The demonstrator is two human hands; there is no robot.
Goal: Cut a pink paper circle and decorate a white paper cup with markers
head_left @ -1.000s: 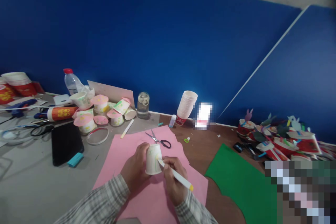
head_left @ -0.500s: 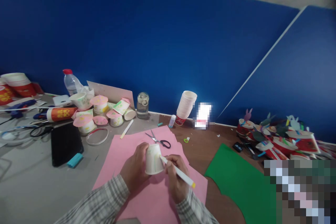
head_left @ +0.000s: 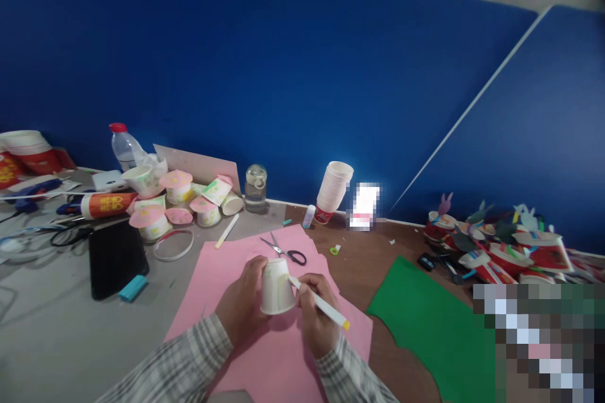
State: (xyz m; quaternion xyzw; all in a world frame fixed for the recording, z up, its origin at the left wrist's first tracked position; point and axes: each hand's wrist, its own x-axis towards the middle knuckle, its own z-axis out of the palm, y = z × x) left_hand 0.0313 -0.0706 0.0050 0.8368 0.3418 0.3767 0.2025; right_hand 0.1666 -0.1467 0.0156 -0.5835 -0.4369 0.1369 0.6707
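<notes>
My left hand [head_left: 243,302] is wrapped round a white paper cup [head_left: 275,288], held upside down and tilted over a pink paper sheet [head_left: 278,359]. Faint green lines show on the cup's side. My right hand [head_left: 314,312] pinches a white marker [head_left: 321,303] with a yellow end cap, and its tip touches the cup's right side. Both sleeves are grey plaid.
Black-handled scissors [head_left: 283,252] lie just beyond the cup. A stack of white cups [head_left: 334,190], a glass jar [head_left: 257,187] and decorated pink-topped cups [head_left: 177,196] stand further back. A black case [head_left: 116,258] lies left, a green sheet [head_left: 435,334] right, and red cup crafts [head_left: 501,249] far right.
The marker tip has shifted slightly up the cup's right side, and the right hand has moved a little with it. The left hand keeps the cup in place.
</notes>
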